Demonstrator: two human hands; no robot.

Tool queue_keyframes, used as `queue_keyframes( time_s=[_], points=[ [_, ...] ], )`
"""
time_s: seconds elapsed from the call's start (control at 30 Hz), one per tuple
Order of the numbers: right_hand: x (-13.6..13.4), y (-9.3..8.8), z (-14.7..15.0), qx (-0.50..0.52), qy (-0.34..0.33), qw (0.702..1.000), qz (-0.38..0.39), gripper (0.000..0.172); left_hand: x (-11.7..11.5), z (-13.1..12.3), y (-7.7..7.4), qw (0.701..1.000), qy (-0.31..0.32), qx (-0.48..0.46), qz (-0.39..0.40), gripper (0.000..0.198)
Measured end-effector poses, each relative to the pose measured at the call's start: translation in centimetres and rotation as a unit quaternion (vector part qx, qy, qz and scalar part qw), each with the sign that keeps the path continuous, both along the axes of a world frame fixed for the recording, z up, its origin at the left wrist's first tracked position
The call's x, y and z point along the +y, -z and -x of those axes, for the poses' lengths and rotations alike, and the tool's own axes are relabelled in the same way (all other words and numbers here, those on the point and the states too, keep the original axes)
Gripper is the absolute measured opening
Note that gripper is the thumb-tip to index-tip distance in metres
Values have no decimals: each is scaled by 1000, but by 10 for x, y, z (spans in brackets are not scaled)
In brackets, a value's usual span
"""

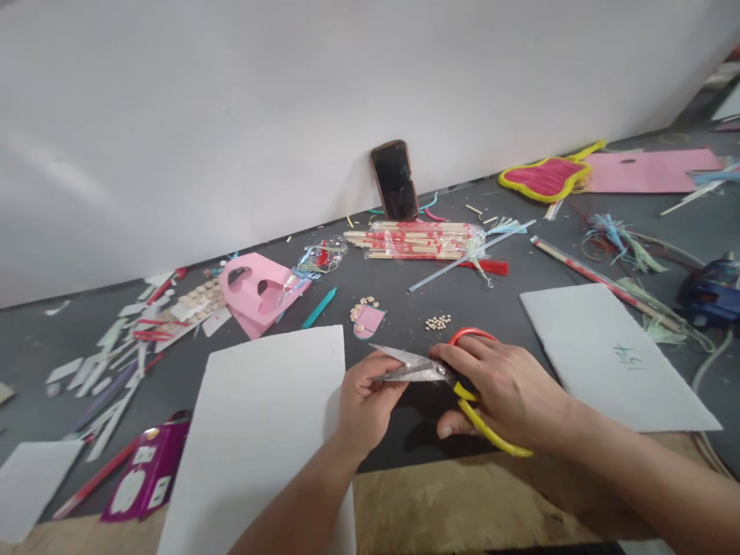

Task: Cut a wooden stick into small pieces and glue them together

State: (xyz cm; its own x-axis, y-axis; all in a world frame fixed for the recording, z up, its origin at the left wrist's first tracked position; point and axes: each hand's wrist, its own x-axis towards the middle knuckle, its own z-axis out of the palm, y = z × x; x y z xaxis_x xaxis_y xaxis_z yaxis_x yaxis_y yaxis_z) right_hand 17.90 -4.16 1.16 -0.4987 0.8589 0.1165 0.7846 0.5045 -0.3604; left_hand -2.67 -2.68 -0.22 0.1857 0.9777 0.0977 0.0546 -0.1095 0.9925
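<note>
My right hand (509,381) grips a pair of scissors (425,371) by its red and yellow handles. The blades point left and stand apart. At their tips my left hand (370,397) is closed in a pinch, its fingertips around the blades. A tiny pale speck shows between the blades, too small to name. Just beyond my hands lies a small pink piece with a rounded blue edge (368,321), with pale bits (359,306) around its top. To its right is a little heap of pale beads or seeds (438,321).
A white sheet (260,416) lies left, a marked white board (618,354) right. Behind are a teal stick (319,308), a pink cut-out (260,289), wrapped sticks (416,240) and a phone (395,181) against the wall. A purple packet (147,470) and scraps lie far left.
</note>
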Motion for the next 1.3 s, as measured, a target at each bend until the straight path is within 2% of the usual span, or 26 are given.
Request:
queue_keyframes(
  time_s=[0.13,0.37,0.53,0.7,0.93,1.13,1.3],
  points=[
    [-1,2,-1,-3,-2,1000,-4,72,0,1,-3,1000,11,11,7,10],
    [-3,1,-4,6,-2,1000,17,60,0,-1,1,999,26,-13,33,14],
    [-4,-3,-2,5,-1,999,38,60,0,-2,2,999,25,-17,30,14],
    [-2,3,-1,-3,12,1000,23,62,2,-1,5,999,5,-46,29,7],
    [-1,1,0,1,1,1000,-11,78,1,2,0,1000,6,13,22,10],
    [-1,5,-3,1,-8,1000,-8,68,2,0,-3,999,13,25,44,9],
    [-2,2,-5,8,-9,1000,9,62,1,-1,-1,998,27,20,57,19]
  ],
)
